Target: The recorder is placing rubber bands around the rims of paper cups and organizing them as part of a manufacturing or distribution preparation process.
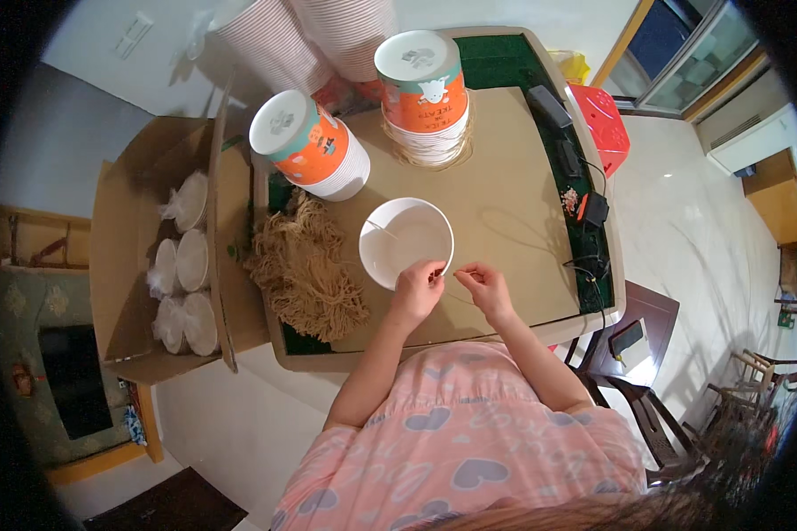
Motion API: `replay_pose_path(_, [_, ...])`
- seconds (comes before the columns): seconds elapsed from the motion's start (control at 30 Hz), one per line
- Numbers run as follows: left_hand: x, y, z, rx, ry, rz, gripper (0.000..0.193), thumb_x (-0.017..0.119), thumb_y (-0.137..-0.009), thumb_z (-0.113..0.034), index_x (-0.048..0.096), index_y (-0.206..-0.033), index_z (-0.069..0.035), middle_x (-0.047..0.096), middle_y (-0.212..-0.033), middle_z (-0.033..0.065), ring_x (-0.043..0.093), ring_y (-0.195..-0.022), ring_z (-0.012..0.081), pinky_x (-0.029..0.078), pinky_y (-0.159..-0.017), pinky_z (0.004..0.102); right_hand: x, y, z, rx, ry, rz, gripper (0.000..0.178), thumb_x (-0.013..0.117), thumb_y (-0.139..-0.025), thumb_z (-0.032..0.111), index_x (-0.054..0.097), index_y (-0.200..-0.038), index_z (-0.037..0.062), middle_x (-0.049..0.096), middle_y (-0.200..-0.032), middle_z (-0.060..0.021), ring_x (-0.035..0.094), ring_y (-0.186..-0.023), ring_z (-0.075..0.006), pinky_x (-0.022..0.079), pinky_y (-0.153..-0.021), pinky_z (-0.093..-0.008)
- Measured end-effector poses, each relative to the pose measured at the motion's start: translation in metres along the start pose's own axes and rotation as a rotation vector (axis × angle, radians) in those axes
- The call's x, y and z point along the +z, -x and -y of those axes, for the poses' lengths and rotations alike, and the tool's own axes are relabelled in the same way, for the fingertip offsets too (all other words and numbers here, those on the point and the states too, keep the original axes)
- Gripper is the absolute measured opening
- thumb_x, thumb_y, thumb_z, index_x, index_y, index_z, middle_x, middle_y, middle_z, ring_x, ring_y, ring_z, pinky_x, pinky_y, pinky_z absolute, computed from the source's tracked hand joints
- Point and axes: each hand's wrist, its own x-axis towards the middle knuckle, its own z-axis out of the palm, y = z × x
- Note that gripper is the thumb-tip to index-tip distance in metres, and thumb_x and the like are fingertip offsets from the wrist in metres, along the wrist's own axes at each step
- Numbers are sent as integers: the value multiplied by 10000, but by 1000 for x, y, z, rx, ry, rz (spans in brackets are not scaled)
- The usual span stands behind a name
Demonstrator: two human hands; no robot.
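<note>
- I see the left hand (pixel 420 288) pinching the white bucket (pixel 409 226) by its rim
- Right hand (pixel 484 288), fingertips together on thin cord (pixel 456 273)
- Tan twine bundle (pixel 314 270) nearby

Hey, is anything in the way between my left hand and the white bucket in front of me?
Nothing visible is: your left hand is right at the near rim of the white bucket. Your right hand is off to the right.
</note>
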Motion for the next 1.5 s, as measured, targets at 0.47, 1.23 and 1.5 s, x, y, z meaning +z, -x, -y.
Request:
replay_pose_path(0.47, [-24,2,-25,-31,218,84,270,606,-754,38,599,-1022,14,618,-919,95,602,-813,154,490,-749,251,2,8,20,67,-285,244,149,585,-846,157,629,-878,18,565,-709,2,484,-569,-68,400,-511,-204])
replay_pose_path(1.23, [-19,9,-30,29,74,36,165,512,-861,-114,544,-782,27,554,-722,141,551,-656,251,426,-593,327,9,23,17,-270,-88,79,98,619,-797,56,555,-859,14,501,-638,51,417,-573,-16,349,-501,-174])
replay_pose_path(1.5, [-19,7,-34,22,75,72,169,492,-872,-92,450,-766,32,495,-701,151,501,-632,265,415,-578,337,9,23,18,-250,-125,97,81,616,-813,70,581,-844,5,570,-705,19,483,-630,-28,399,-557,-178])
